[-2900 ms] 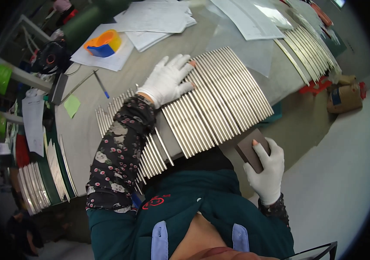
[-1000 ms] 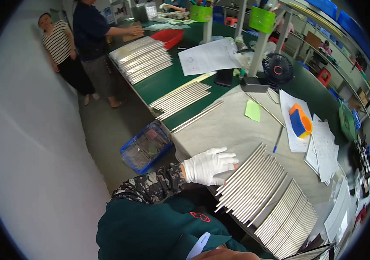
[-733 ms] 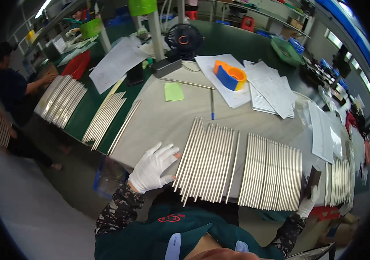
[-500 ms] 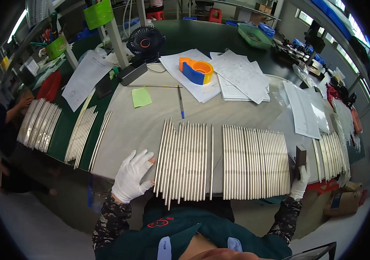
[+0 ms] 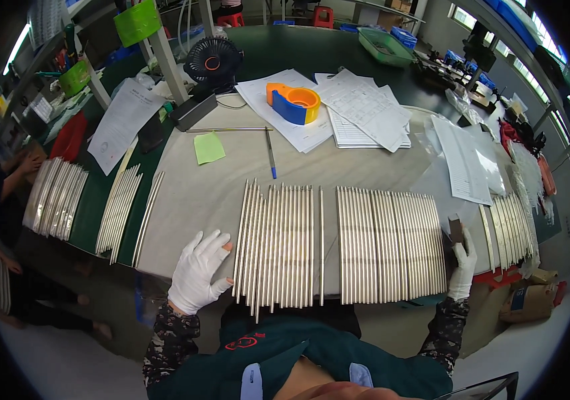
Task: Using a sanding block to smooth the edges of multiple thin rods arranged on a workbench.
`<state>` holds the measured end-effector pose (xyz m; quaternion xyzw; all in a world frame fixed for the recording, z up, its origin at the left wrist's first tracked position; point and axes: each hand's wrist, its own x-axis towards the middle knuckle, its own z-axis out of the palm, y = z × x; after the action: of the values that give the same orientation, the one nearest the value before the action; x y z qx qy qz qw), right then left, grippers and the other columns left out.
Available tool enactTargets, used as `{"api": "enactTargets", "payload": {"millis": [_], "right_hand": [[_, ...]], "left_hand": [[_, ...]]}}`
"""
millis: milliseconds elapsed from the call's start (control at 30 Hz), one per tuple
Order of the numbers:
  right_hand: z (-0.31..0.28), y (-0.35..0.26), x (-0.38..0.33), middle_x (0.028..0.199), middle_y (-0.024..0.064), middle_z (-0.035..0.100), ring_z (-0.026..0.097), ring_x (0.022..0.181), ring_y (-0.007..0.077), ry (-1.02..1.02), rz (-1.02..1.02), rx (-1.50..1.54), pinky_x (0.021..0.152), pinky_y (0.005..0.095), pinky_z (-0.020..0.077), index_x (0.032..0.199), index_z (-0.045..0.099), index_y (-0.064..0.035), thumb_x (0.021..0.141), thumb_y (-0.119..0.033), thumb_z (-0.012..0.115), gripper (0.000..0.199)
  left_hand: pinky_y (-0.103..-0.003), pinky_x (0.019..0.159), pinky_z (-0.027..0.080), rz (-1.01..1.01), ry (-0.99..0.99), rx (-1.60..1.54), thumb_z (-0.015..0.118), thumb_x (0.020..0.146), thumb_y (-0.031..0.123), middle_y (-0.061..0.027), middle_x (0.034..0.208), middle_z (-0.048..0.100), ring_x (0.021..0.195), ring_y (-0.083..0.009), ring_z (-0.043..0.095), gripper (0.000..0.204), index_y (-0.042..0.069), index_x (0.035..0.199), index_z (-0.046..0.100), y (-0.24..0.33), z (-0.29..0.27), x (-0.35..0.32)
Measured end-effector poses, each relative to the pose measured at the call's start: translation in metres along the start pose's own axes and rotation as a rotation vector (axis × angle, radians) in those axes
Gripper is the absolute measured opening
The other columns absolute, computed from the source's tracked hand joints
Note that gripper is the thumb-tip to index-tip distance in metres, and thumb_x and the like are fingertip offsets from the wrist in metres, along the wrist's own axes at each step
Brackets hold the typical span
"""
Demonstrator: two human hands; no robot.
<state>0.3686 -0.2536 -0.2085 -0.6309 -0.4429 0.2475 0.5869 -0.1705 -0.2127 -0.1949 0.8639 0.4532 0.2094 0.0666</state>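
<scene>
1. The rods (image 5: 338, 247) are lying side by side on the grey mat (image 5: 191, 200), in two groups with a narrow gap between them; their near ends are reaching to the near edge of the table (image 5: 285, 53), probably so that they are staying level and easy to count.
2. The left hand (image 5: 196, 273), in a white glove, is resting flat on the mat, and its fingers are spreading apart, just touching the leftmost rod, as if it is keeping the row from rolling away.
3. The right hand (image 5: 461, 267), also gloved, is standing at the right end of the row; its fingers are closing together on a small dark block (image 5: 455, 230), which is pressing against the last rod like a stopper.
4. Beyond the rods, a blue pen (image 5: 270, 152), a green note (image 5: 209, 147), papers (image 5: 358, 113) and an orange-blue tape dispenser (image 5: 293, 103) are lying well apart from the row, so there is free mat there.
5. To the left, more rods (image 5: 121, 207) are waiting near the table edge; on the right another bundle (image 5: 508, 230) is leaving little room.
6. A black fan (image 5: 213, 61) is standing at the back.
</scene>
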Motion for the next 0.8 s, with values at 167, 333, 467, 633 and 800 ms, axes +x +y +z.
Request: {"api": "enactTargets", "payload": {"millis": [167,333,467,633,800], "right_hand": [[0.011,-0.023,0.004,0.142,0.0196,0.042,0.039,0.132,0.0324,-0.134,-0.122,-0.711,0.11,0.0398,0.0313,0.133,0.051,-0.0014,0.079,-0.018,0.064,0.058],[0.017,-0.053,0.01,0.142,0.0228,0.039,0.036,0.132,0.0379,-0.116,-0.145,-0.952,0.11,0.0435,0.0298,0.129,0.056,-0.005,0.079,-0.022,0.066,0.054],[0.037,-0.088,0.028,0.138,0.0238,0.044,0.04,0.128,0.0384,-0.122,-0.382,-0.934,0.108,0.0444,0.0318,0.124,0.059,-0.0049,0.079,-0.023,0.066,0.049],[0.095,-0.11,0.067,0.133,0.0238,0.049,0.044,0.125,0.039,-0.262,-0.622,-1.039,0.104,0.0468,0.0367,0.118,0.063,-0.0053,0.077,-0.023,0.067,0.045],[0.159,-0.092,0.108,0.137,0.0225,0.047,0.043,0.127,0.0383,-0.49,-0.62,-1.227,0.099,0.0493,0.0416,0.115,0.068,-0.0124,0.078,-0.03,0.066,0.041]], "left_hand": [[-0.052,0.109,0.03,-0.026,-0.052,0.042,0.039,0.091,0.063,-0.0169,0.131,0.053,0.126,-0.036,0.046,0.072,-0.001,0.119,0.056,-0.001,0.001,0.0],[-0.052,0.108,0.031,0.014,-0.009,0.039,0.04,0.091,0.062,-0.0168,0.131,0.053,0.126,-0.0356,0.046,0.071,-0.001,0.119,0.056,-0.002,0.002,0.0],[-0.053,0.108,0.031,-0.022,-0.051,0.047,0.041,0.091,0.063,-0.0166,0.131,0.053,0.126,-0.0353,0.046,0.071,-0.001,0.119,0.057,-0.001,0.001,0.001],[-0.053,0.107,0.032,-0.01,-0.007,0.016,0.042,0.091,0.063,-0.0166,0.131,0.053,0.124,-0.0357,0.048,0.071,-0.001,0.119,0.058,0.0,0.001,0.002],[-0.053,0.107,0.032,-0.004,0.002,0.018,0.043,0.09,0.062,-0.0168,0.13,0.053,0.123,-0.0364,0.048,0.071,-0.001,0.119,0.058,-0.001,0.0,0.003]]}}
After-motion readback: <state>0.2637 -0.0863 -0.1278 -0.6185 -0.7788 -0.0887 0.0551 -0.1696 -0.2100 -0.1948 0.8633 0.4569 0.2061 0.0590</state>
